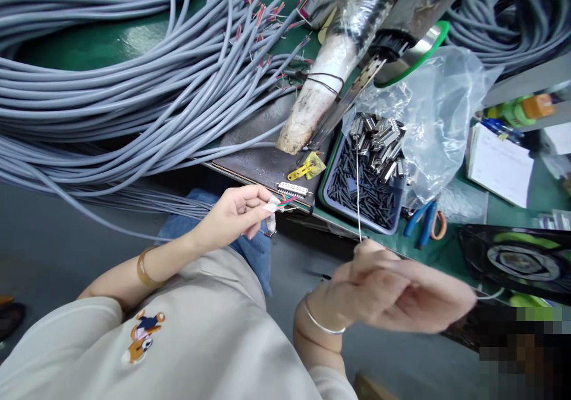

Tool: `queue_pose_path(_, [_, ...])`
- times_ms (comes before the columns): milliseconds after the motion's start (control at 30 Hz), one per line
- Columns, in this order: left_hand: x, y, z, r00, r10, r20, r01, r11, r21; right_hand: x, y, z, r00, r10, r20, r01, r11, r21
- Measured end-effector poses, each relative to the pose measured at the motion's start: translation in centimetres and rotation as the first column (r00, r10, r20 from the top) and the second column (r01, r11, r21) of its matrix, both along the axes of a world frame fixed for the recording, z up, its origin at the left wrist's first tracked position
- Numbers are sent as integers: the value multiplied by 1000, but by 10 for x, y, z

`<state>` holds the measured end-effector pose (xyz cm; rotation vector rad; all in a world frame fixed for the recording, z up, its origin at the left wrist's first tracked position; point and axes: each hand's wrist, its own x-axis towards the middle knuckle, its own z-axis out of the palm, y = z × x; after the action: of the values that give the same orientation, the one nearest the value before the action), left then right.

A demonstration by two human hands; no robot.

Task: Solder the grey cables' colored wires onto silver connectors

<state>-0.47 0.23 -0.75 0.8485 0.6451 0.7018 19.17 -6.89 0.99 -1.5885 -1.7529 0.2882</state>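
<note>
Grey cables [134,99] in smooth matt plastic, connector [292,188] of matt plastic and shiny metal, plastic-coated wires [288,202], smooth white strand [357,191], crinkled glossy plastic bag [450,126], smooth plastic tray [398,224], shiny metal shells [387,144], matt paper pad [499,165], matt cloth shirt [214,340], polished metal bangle [322,325]

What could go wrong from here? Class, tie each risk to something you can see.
1. The thin pale strand runs from the right hand across the tray of black sleeves and metal connector parts; it might snag on them.
2. The pin connector lies near the dark board's front edge, so a bump could knock it off.
3. The left hand pinches bunched coloured wires, which might get mixed up.
</note>
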Motion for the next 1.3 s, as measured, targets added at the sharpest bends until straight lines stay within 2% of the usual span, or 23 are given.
queue_pose_path(167, [-1,-4,3,997,34,-64,-23,985,168,-16,8,4,993,23,114,-21,1000,-21])
queue_pose_path(267, [-4,-6,-1,989,86,-124,-39,940,340,-19,8,7,980,71,184,-70,997,-14])
queue_pose_path(333, [-5,-6,-5,970,173,-170,-60,851,521,-20,7,9,963,97,250,-103,995,11])
queue_pose_path(433, [-6,-5,-12,927,320,-196,-52,627,777,-23,7,12,913,99,396,-136,988,66])
queue_pose_path(500, [-6,-5,-15,910,380,-169,-46,495,868,-24,8,14,878,94,469,-151,985,86])
queue_pose_path(567, [-5,-6,-16,904,403,-145,-51,436,898,-24,8,16,881,102,463,-160,983,88])
queue_pose_path(633, [-4,-7,-14,907,397,-140,-55,443,895,-19,5,18,918,95,384,-143,985,98])
queue_pose_path(667, [-4,-7,-14,909,391,-142,-57,455,889,-15,4,20,944,51,327,-97,987,126])
queue_pose_path(733, [-4,-8,-13,913,382,-144,-62,477,877,-2,1,23,970,-116,212,64,969,237])
queue_pose_path(800, [-4,-9,-14,911,385,-151,-66,496,866,16,2,26,929,-338,150,279,907,316])
queue_pose_path(867, [-4,-10,-17,910,382,-160,-66,515,855,38,8,26,833,-492,254,442,867,231])
queue_pose_path(933, [-4,-10,-19,913,376,-160,-69,527,847,60,18,24,778,-455,434,464,881,92])
queue_pose_path(1000, [-4,-11,-21,918,365,-157,-72,540,839,78,28,20,767,-400,502,481,876,-38])
queue_pose_path(1133, [-4,-10,-19,931,333,-148,-84,591,802,94,46,10,825,-341,451,471,856,-214])
queue_pose_path(1300, [-3,-8,-16,945,285,-163,-74,668,741,92,57,7,859,-366,358,478,823,-306])
